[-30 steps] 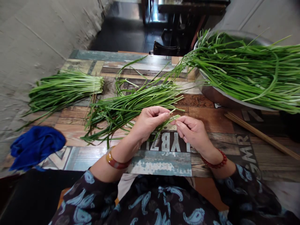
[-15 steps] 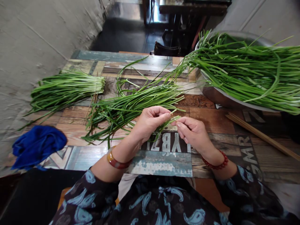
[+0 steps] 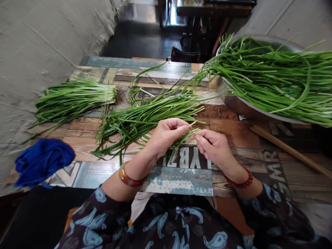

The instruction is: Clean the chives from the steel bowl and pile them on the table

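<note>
My left hand (image 3: 168, 136) is closed in a pinch around a few garlic chives (image 3: 192, 131), whose pale cut ends stick out toward the right. Against those ends, the thumb and fingertips of my right hand (image 3: 214, 147) are pinched together; the small bit between them is partly hidden. Just beyond my hands a loose pile of garlic chives (image 3: 155, 112) lies on the table, stems pointing right. Farther left is a neat bundle of chives (image 3: 80, 95), with thin sticks (image 3: 104, 110) by its stem end.
A metal basin (image 3: 249, 108) heaped with garlic chives (image 3: 272, 79) stands at the back right. Long thin wooden sticks (image 3: 287, 148) lie on the table's right side. A crumpled blue cloth (image 3: 45, 160) rests at the left edge, near the wall (image 3: 52, 41).
</note>
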Demonstrator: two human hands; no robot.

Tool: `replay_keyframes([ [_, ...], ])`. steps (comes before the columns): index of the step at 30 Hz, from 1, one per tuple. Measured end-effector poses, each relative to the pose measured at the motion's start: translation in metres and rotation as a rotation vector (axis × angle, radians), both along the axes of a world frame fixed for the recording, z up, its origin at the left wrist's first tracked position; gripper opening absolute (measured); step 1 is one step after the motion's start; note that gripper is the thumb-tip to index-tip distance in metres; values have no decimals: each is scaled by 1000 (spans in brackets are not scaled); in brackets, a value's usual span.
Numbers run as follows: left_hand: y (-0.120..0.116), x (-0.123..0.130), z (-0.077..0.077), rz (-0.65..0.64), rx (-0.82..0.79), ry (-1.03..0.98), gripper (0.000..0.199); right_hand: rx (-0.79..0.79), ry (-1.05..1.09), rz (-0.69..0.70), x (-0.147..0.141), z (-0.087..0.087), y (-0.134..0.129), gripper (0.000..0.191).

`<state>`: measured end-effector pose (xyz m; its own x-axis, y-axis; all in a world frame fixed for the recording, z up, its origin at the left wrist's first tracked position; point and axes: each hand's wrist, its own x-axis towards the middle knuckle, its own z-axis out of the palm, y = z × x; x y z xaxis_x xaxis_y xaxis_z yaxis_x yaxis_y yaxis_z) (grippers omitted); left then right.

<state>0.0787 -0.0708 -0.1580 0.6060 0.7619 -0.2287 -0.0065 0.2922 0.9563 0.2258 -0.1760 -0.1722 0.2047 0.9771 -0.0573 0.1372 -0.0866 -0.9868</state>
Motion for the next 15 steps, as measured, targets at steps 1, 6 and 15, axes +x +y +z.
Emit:
replay_keyframes([
  [1,0,0,0,-2,6,2,27,-2,0,1,0,0,0,25],
  [6,0,0,-1,16,32,-3,23,-2,-19,-5,0,0,0,25],
  [15,-2,2,1,35,99,25,19,-12,-1,-12,0,-3,0,25],
])
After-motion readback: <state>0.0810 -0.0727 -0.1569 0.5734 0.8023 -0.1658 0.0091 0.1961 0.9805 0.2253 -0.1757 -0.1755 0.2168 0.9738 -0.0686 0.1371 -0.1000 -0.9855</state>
